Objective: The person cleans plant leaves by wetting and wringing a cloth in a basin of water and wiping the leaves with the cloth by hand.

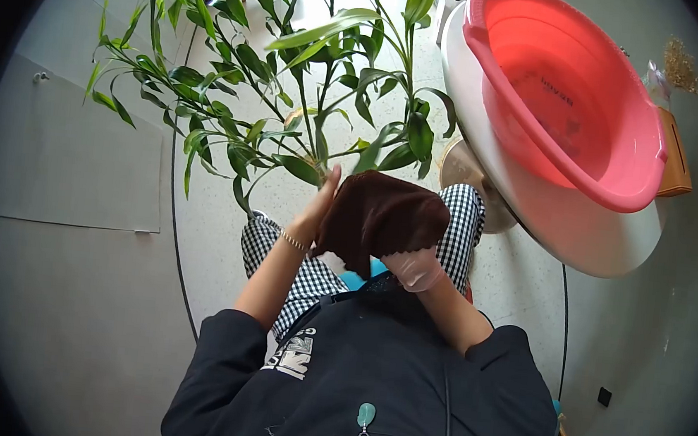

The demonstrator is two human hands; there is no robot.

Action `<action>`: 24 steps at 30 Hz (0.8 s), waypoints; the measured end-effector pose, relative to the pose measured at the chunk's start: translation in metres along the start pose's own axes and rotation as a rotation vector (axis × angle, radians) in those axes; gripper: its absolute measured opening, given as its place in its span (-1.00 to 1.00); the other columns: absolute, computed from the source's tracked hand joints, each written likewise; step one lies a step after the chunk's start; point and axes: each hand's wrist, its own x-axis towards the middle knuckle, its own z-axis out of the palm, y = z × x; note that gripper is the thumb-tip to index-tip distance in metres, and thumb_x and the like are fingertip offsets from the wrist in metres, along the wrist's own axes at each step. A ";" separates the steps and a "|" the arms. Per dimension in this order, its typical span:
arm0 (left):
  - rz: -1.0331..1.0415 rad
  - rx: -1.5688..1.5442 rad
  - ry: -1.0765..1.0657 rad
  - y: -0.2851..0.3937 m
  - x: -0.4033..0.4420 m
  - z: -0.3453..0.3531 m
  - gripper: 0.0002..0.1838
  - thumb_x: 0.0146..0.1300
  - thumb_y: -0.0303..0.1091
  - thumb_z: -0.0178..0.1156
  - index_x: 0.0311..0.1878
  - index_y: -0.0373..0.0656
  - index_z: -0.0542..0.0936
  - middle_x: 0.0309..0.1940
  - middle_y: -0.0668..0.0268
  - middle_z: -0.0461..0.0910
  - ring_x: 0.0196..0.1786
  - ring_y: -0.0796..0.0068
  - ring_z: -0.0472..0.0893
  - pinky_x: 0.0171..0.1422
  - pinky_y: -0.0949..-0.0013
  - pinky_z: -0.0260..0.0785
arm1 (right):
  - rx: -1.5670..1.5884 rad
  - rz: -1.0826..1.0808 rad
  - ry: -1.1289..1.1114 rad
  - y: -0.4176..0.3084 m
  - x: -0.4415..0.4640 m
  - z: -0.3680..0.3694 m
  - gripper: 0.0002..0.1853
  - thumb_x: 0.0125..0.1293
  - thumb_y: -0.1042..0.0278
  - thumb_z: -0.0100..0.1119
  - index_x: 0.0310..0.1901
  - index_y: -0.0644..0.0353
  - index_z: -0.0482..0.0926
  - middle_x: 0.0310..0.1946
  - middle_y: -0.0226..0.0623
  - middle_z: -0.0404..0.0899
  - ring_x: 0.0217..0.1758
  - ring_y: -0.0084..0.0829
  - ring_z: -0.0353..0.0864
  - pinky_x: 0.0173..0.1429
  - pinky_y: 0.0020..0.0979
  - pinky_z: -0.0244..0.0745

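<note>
A dark brown cloth (387, 213) with a scalloped edge hangs over my right hand (415, 269), which has a clear plastic glove on it. Only the gloved heel and wrist show; the cloth wraps over the fingers. My left hand (321, 207), bare with a beaded bracelet, is upright against the cloth's left edge, one digit stretched upward. Its other fingers are hidden behind the cloth. Just beyond both hands rises a leafy green plant (316, 124) with long narrow leaves, its stems converging near my left fingertips. Whatever lies under the cloth is hidden.
At the right a large pink basin (575, 105) sits on a white round table (613, 241). A brown box (675, 155) and dried flowers (680, 66) are beyond it. My knees in checked trousers (461, 219) flank the work. A grey panel (73, 144) borders the left.
</note>
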 end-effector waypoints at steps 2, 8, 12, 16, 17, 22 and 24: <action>-0.010 -0.073 -0.131 0.000 -0.044 0.006 -0.21 0.25 0.30 -0.30 0.16 -0.30 0.34 -0.05 0.16 0.51 -0.04 0.39 0.51 0.10 0.38 0.33 | -1.926 0.183 -0.221 -0.020 0.014 0.013 -0.52 0.41 0.23 -0.31 0.31 0.11 -0.03 0.32 -0.31 0.03 0.37 -0.44 0.03 0.43 -0.36 -0.07; 0.445 1.026 0.354 0.007 -0.071 0.001 -0.69 0.32 -0.32 -0.02 0.00 -0.34 0.46 -0.26 0.22 0.59 -0.37 0.56 0.50 -0.27 0.46 0.33 | -2.535 -0.148 -0.038 0.022 0.024 -0.006 -0.55 0.37 0.21 -0.20 0.25 0.14 0.15 0.21 -0.28 0.23 0.26 -0.42 0.22 0.34 -0.39 0.11; 0.872 1.230 0.608 0.017 -0.080 0.037 -0.74 0.26 -0.36 0.01 -0.06 -0.31 0.47 -0.18 0.05 0.55 -0.22 0.09 0.56 -0.21 0.26 0.41 | -2.680 -0.484 0.556 -0.003 0.005 0.018 -0.58 0.33 0.21 -0.10 0.17 0.19 0.28 0.04 -0.27 0.41 0.05 -0.44 0.44 0.14 -0.38 0.35; 1.063 1.547 0.800 0.022 -0.085 0.053 -0.75 0.21 -0.33 0.07 -0.07 -0.20 0.51 -0.04 0.17 0.51 -0.15 0.16 0.56 -0.15 0.23 0.42 | -3.025 -1.078 0.788 -0.044 -0.021 0.028 -0.59 0.30 0.22 -0.12 0.14 0.17 0.28 -0.05 -0.25 0.42 -0.10 -0.33 0.50 -0.01 -0.31 0.44; 0.985 1.533 0.781 0.020 -0.087 0.058 -0.75 0.20 -0.32 0.09 -0.09 -0.20 0.51 -0.09 0.18 0.52 -0.18 0.15 0.56 -0.18 0.22 0.42 | -3.146 -0.965 0.691 -0.051 -0.023 0.029 -0.52 0.31 0.14 -0.08 0.20 0.17 0.21 0.06 -0.21 0.36 -0.04 -0.33 0.47 0.02 -0.34 0.42; 0.809 1.408 0.182 0.003 -0.085 0.064 -0.67 0.05 -0.22 0.26 -0.17 -0.21 0.52 -0.26 0.13 0.53 -0.30 0.14 0.58 -0.27 0.28 0.43 | -2.372 -0.297 0.273 -0.029 0.023 -0.006 -0.53 0.33 0.12 -0.10 0.18 0.21 0.26 0.06 -0.21 0.38 0.08 -0.37 0.40 0.09 -0.36 0.36; 0.811 1.427 0.057 -0.002 -0.092 0.073 -0.60 -0.02 -0.17 0.32 -0.17 -0.21 0.53 -0.29 0.13 0.54 -0.30 0.16 0.59 -0.24 0.29 0.43 | -2.510 -0.259 0.198 -0.012 0.030 -0.015 -0.57 0.32 0.22 -0.12 0.15 0.25 0.28 0.03 -0.22 0.40 0.12 -0.35 0.38 0.16 -0.35 0.32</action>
